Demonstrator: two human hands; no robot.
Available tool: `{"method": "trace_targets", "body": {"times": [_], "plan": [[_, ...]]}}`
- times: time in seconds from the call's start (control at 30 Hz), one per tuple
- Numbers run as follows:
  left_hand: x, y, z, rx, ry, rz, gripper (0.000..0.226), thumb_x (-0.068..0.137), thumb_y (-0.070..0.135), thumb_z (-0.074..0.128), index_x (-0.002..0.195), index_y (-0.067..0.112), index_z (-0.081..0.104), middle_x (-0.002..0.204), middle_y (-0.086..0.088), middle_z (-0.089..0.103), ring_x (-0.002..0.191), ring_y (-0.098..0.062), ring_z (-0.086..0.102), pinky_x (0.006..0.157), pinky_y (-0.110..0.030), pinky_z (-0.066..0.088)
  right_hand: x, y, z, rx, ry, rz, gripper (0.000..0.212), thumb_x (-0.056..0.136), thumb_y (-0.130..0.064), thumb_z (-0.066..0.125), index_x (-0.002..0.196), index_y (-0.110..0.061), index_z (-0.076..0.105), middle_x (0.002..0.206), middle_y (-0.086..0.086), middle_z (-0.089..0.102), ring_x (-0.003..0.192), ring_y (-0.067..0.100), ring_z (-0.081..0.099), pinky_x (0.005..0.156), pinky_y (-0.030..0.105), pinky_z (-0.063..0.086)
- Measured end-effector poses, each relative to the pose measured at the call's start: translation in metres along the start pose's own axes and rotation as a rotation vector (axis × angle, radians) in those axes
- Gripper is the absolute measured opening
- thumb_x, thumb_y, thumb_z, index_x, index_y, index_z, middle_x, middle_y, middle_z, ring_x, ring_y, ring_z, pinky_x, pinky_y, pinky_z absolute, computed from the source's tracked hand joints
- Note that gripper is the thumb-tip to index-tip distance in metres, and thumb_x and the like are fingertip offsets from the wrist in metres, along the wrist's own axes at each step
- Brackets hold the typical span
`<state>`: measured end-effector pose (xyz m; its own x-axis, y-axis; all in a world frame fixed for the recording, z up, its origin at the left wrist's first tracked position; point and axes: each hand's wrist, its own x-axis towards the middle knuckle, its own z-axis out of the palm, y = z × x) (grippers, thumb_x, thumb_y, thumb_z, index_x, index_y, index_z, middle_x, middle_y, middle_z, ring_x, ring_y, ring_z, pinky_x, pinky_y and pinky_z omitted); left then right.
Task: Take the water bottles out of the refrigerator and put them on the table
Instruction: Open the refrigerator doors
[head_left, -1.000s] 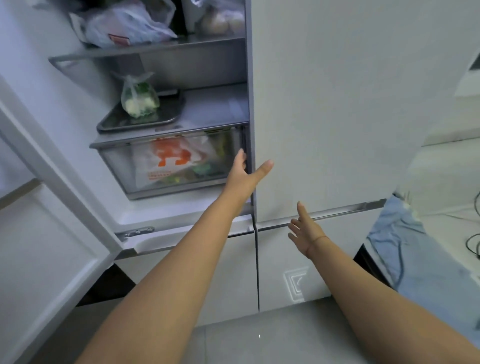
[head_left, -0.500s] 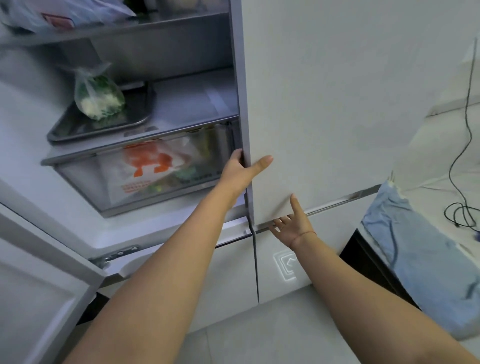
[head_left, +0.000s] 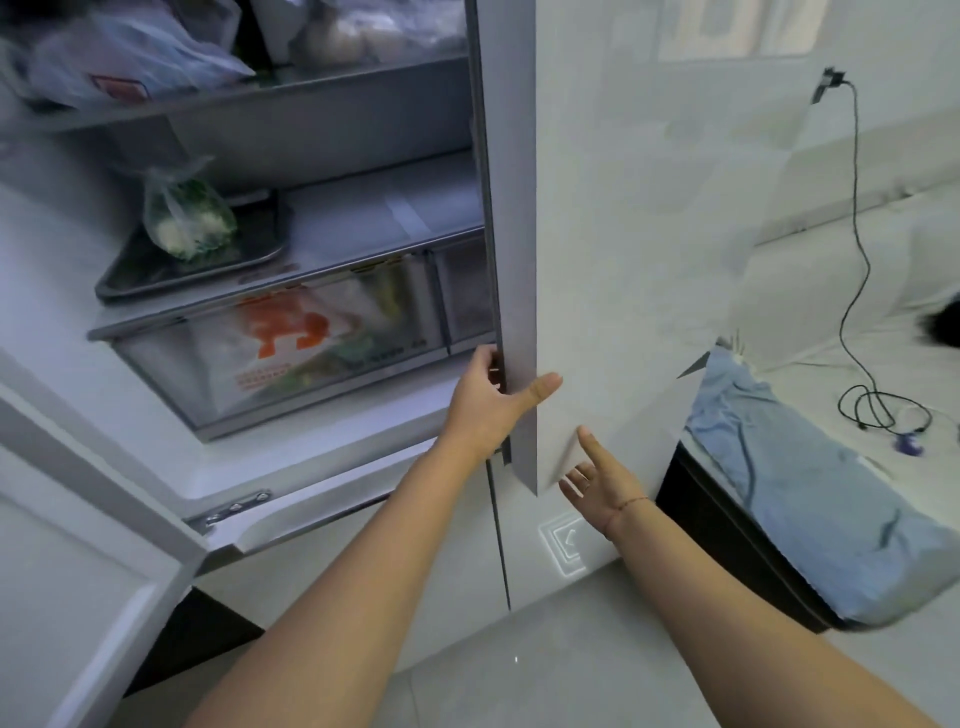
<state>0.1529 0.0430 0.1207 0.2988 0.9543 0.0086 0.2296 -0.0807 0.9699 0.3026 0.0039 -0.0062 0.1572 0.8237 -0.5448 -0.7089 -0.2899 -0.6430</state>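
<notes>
The refrigerator's left door (head_left: 62, 587) stands wide open. Its right door (head_left: 623, 234) is swung partly out, showing its grey edge. My left hand (head_left: 491, 400) grips that inner edge, fingers behind it and thumb on the front. My right hand (head_left: 602, 483) is under the door's lower corner, palm up, fingers spread, holding nothing. No water bottle shows on the visible shelves; the space behind the right door is hidden.
A bag of greens (head_left: 184, 218) lies on a dark tray (head_left: 260, 254). Below it sits a clear drawer (head_left: 156, 358) with an orange-printed bag. Plastic bags fill the upper shelf. A blue cloth (head_left: 810, 483) covers a dark unit at right. A black cable (head_left: 857, 260) hangs down the wall.
The right door has swung outward from shut. My left hand stayed on its edge. My right hand moved from the door's bottom rim to under its lower corner.
</notes>
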Motion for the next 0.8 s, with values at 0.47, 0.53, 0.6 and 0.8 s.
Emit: {"method": "trace_targets", "body": {"times": [0.47,0.53,0.6,0.8], "plan": [[-0.138,0.022,0.165,-0.156,-0.002,0.110,0.023,0.096,0.041,0.048,0.110,0.028,0.059,0.122,0.002,0.061,0.108,-0.002,0.058,0.091,-0.017,0.042,-0.187,-0.050,-0.100,-0.663,0.076,-0.678,0.065,0.087,-0.009,0.057,0.145,-0.017,0.028,0.147,0.006,0.038,0.133,0.017,0.039,0.110,0.035,0.035],[-0.151,0.028,0.188,-0.130,0.013,0.122,0.021,0.097,0.038,0.047,0.112,0.028,0.058,0.125,0.006,0.056,0.112,-0.002,0.054,0.094,-0.007,0.037,-0.207,-0.060,-0.112,-0.692,0.128,-0.784,0.064,0.083,-0.006,0.059,0.141,-0.014,0.033,0.141,0.007,0.045,0.130,0.019,0.044,0.109,0.042,0.038],[-0.158,0.034,0.204,-0.060,0.040,0.165,0.031,0.097,0.037,0.046,0.124,0.026,0.058,0.123,0.012,0.050,0.118,-0.002,0.049,0.093,0.001,0.030,-0.221,-0.073,-0.122,-0.693,0.217,-0.885,0.062,0.079,-0.011,0.062,0.136,-0.014,0.039,0.132,0.006,0.052,0.124,0.019,0.049,0.105,0.043,0.040],[-0.143,0.065,0.236,0.070,-0.025,0.219,0.053,0.097,0.046,0.040,0.147,0.028,0.035,0.152,0.006,0.034,0.141,-0.011,0.030,0.117,-0.035,0.024,-0.233,-0.122,-0.153,-0.715,0.592,-1.028,0.087,0.076,-0.028,0.074,0.145,-0.006,0.025,0.147,0.012,0.035,0.138,0.023,0.029,0.115,0.032,0.021]]}}
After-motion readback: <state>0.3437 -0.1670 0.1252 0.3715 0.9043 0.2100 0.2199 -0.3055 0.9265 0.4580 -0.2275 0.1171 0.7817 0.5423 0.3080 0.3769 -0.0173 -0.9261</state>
